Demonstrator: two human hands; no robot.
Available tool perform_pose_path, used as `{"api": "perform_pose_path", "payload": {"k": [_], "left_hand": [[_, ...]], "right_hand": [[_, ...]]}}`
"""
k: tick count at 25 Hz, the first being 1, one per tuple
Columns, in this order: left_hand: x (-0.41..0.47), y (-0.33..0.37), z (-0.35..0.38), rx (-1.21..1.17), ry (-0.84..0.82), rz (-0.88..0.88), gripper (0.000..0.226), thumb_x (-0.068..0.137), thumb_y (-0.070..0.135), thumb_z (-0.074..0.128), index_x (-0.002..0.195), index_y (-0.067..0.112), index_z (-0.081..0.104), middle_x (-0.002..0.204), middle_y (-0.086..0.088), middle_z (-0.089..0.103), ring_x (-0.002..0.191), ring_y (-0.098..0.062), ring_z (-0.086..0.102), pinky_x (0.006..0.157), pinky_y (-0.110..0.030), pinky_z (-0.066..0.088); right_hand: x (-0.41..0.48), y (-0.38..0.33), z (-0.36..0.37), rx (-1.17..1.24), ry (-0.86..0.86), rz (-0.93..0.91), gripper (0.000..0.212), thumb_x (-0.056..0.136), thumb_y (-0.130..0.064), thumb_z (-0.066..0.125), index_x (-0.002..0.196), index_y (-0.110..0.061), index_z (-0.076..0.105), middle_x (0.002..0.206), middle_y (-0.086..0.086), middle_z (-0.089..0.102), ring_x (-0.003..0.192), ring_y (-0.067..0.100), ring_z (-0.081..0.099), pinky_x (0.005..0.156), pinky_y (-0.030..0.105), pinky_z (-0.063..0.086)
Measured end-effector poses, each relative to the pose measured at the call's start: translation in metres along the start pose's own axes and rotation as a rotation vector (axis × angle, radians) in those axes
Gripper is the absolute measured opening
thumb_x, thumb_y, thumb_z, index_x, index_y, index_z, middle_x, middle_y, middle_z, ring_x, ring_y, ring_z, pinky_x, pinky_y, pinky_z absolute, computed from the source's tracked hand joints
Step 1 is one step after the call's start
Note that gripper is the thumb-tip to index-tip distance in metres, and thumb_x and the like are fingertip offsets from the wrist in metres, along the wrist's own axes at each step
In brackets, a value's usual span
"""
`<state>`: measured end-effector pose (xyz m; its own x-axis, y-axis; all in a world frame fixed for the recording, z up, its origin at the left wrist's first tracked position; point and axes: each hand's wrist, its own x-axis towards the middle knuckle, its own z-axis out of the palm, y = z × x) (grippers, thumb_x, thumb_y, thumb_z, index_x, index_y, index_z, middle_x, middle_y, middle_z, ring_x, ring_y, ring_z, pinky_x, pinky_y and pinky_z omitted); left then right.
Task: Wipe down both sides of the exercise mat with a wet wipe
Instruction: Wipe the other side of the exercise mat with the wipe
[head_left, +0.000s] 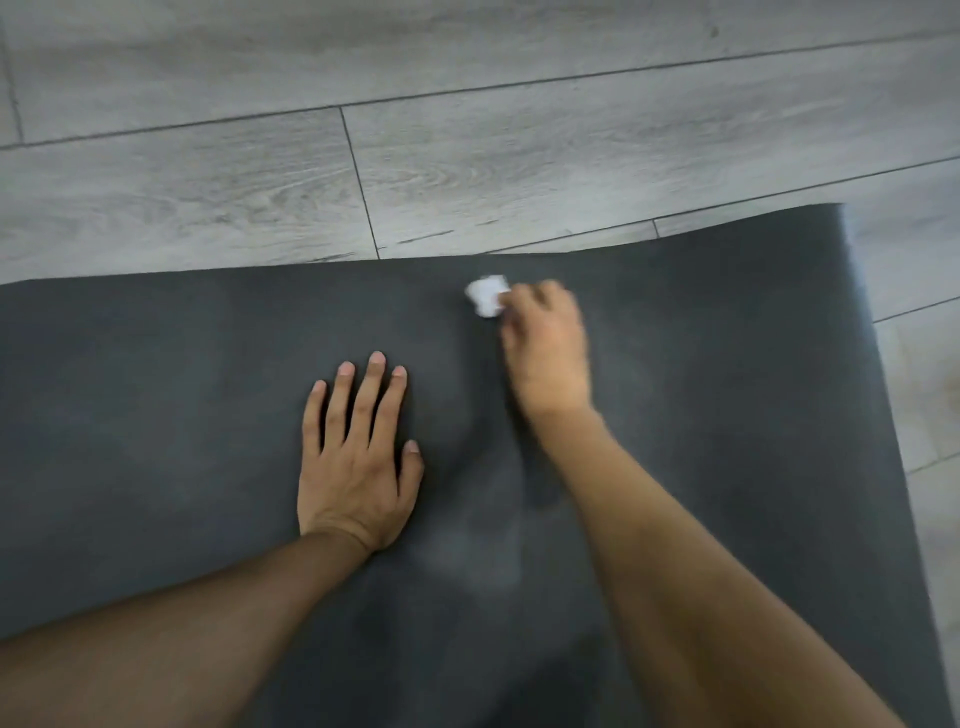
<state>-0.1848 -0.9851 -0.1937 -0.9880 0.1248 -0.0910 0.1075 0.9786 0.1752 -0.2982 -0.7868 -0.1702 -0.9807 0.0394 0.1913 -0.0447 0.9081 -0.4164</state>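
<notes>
Grey wood-look plank floor (467, 130) filled the top and right of the view. The dark grey exercise mat (156, 389) lay flat on it, covering most of the lower frame; its far long edge ran left to right and its short end showed on the right, slightly lifted or curled at the corner. Faint lighter patches showed on the mat near the middle, probably damp or dusty streaks, can't say which.

Left hand (358, 467) was flat on the mat, palm down, fingers straight and a little spread, holding nothing. Judged as a brace: it took body weight and pinned the mat so it didn't slide under the wiping.

Right hand (545, 348) was reached further out, near the far edge, motion-blurred, fingers curled round a small white wet wipe (487, 295) bunched up and pressed to the mat surface. Wipe poked out past the fingertips on the left side. Blur suggested a stroke in progress.

Only one face of the mat was visible; the underside couldn't be seen, so whether it had been wiped can't be told. Step judged: wiping the upper side, far edge near the right end.
</notes>
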Motion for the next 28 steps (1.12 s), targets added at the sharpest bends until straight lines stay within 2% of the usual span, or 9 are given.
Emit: {"api": "perform_pose_path", "payload": {"k": [3,6,11,14,16,19,22,25,28], "left_hand": [[0.001,0.000,0.001,-0.001,0.015,-0.006,0.073,0.092,0.038,0.041,0.160,0.014,0.029,0.169,-0.008,0.021,0.154,-0.036,0.021,0.125,-0.055,0.015],[0.001,0.002,0.003,-0.001,0.045,-0.011,0.073,0.092,0.038,0.041,0.160,0.014,0.030,0.169,-0.008,0.022,0.154,-0.035,0.021,0.126,-0.055,0.015],[-0.001,-0.001,0.006,-0.011,0.068,0.007,0.071,0.092,0.038,0.043,0.157,0.011,0.035,0.167,-0.011,0.027,0.154,-0.035,0.024,0.125,-0.055,0.016],[-0.002,-0.001,0.004,-0.031,0.083,0.009,0.069,0.092,0.038,0.040,0.156,0.011,0.038,0.166,-0.012,0.030,0.153,-0.035,0.025,0.125,-0.055,0.017],[-0.001,-0.001,0.003,-0.040,0.096,0.008,0.069,0.091,0.037,0.040,0.156,0.013,0.038,0.166,-0.010,0.030,0.153,-0.034,0.025,0.125,-0.054,0.017],[-0.001,0.002,0.004,-0.096,0.150,0.005,0.066,0.091,0.035,0.042,0.153,0.012,0.040,0.164,-0.008,0.032,0.152,-0.032,0.027,0.126,-0.052,0.017],[-0.003,0.000,0.008,-0.170,0.248,-0.014,0.050,0.091,0.027,0.049,0.136,0.007,0.051,0.156,-0.015,0.041,0.145,-0.035,0.037,0.124,-0.051,0.022],[-0.009,-0.002,0.010,-0.161,0.307,-0.024,0.029,0.090,0.023,0.052,0.113,0.007,0.057,0.127,-0.018,0.055,0.119,-0.036,0.048,0.120,-0.050,0.029],[-0.014,-0.004,0.004,-0.065,0.308,-0.038,0.028,0.092,0.029,0.050,0.109,0.008,0.060,0.116,-0.013,0.062,0.111,-0.032,0.051,0.114,-0.052,0.032]], "right_hand": [[-0.015,0.084,-0.055,-0.093,0.100,0.382,0.016,0.090,-0.016,0.056,0.100,-0.016,0.070,0.095,0.009,0.056,0.086,0.032,0.056,0.075,0.036,0.047],[-0.015,0.065,-0.041,-0.059,0.172,0.539,0.019,0.094,-0.018,0.057,0.107,-0.017,0.071,0.100,0.005,0.059,0.086,0.025,0.061,0.076,0.021,0.039],[-0.027,-0.070,0.035,0.115,-0.068,-0.067,0.012,0.084,-0.007,0.064,0.094,-0.005,0.070,0.083,0.013,0.058,0.072,0.032,0.056,0.061,0.037,0.049],[-0.008,-0.057,0.025,0.032,-0.139,-0.366,0.012,0.075,-0.002,0.069,0.087,-0.003,0.066,0.079,0.016,0.055,0.068,0.035,0.055,0.057,0.038,0.047],[0.004,-0.001,0.004,-0.098,-0.038,-0.281,0.011,0.072,-0.003,0.066,0.083,-0.004,0.065,0.076,0.019,0.055,0.064,0.038,0.055,0.055,0.041,0.046],[-0.005,0.081,-0.043,-0.242,0.047,0.104,0.010,0.086,-0.009,0.056,0.091,-0.004,0.063,0.087,0.020,0.055,0.075,0.042,0.054,0.068,0.043,0.041],[-0.017,0.059,-0.036,-0.122,0.112,0.354,0.015,0.093,-0.012,0.052,0.101,-0.009,0.064,0.096,0.014,0.056,0.085,0.036,0.055,0.073,0.034,0.036],[-0.034,-0.039,0.016,0.105,0.053,0.139,0.010,0.088,-0.010,0.058,0.094,-0.009,0.066,0.090,0.013,0.058,0.077,0.035,0.057,0.067,0.037,0.038],[-0.053,-0.101,0.038,0.078,-0.147,-0.201,0.007,0.085,-0.004,0.061,0.091,-0.005,0.064,0.087,0.016,0.056,0.074,0.035,0.054,0.065,0.041,0.043]]}}
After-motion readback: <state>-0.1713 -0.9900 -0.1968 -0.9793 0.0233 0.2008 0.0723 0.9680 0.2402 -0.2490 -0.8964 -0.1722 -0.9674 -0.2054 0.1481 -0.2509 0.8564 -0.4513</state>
